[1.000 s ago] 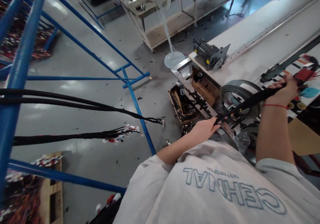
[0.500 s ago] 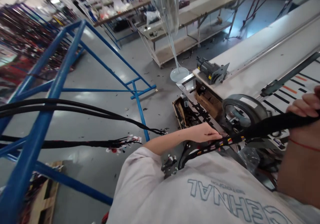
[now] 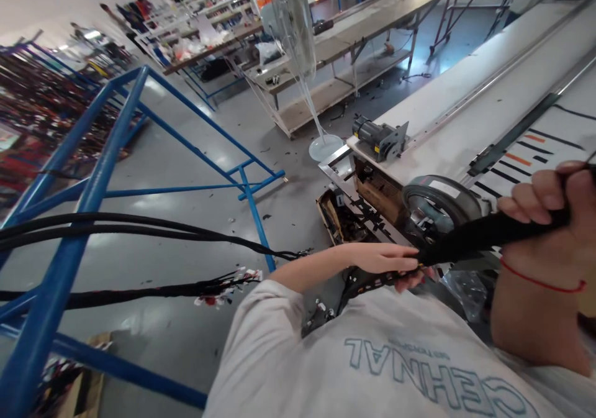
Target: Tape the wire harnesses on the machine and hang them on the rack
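Observation:
A thick black-wrapped wire harness (image 3: 479, 238) stretches across in front of my chest. My right hand (image 3: 554, 210), with a red string at the wrist, is closed around its wrapped part at the right. My left hand (image 3: 384, 259) is closed on the harness further left, where the wrapping narrows and small yellow marks show by the fingers. Below the left forearm, the harness's loose end hangs down towards small connectors (image 3: 321, 306), partly hidden by the arm and shirt.
A blue metal frame (image 3: 102, 151) stands at the left, with black cable bundles (image 3: 153, 228) lying across it. At the right is a long white workbench (image 3: 433, 132) with a motor (image 3: 379, 138) and a tape-like roll (image 3: 440, 204). A fan (image 3: 293, 27) stands behind.
My right hand has come left and nearer in view, its grip on the harness now plainly seen. My left hand has closed further round the harness, covering coloured marks. The view has shifted slightly.

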The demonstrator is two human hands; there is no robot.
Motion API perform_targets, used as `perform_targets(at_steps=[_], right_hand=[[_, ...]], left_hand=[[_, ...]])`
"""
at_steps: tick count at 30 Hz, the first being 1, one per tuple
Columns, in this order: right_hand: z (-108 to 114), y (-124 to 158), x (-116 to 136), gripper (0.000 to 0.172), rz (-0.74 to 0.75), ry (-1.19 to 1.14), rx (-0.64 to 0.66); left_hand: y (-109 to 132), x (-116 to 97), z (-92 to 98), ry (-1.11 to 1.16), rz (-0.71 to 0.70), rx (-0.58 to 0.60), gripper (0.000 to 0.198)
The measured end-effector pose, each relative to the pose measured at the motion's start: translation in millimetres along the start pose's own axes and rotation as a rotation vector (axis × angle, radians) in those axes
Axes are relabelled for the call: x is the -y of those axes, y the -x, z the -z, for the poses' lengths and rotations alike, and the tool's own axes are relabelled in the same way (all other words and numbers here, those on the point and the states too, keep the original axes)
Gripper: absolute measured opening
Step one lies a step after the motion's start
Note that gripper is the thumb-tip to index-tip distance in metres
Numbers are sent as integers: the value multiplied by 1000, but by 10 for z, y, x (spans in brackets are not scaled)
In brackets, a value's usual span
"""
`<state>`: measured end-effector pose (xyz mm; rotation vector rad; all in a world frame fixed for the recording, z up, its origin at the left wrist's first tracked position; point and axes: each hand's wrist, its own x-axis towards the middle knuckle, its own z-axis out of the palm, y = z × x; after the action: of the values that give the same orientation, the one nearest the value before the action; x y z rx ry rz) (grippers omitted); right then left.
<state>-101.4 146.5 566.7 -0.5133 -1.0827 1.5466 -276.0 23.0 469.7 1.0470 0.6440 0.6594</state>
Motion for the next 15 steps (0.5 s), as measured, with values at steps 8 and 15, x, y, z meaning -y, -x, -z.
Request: perform_targets(at_steps=[8,15], right_hand=[[-12,-23,-224,32,-132,-71,166],[346,130,-636,68,-293,-237,-20]], left_hand=[[-247,339,-204,35,-169,-327,66],[25,464,-182,108,-89,-350,62]])
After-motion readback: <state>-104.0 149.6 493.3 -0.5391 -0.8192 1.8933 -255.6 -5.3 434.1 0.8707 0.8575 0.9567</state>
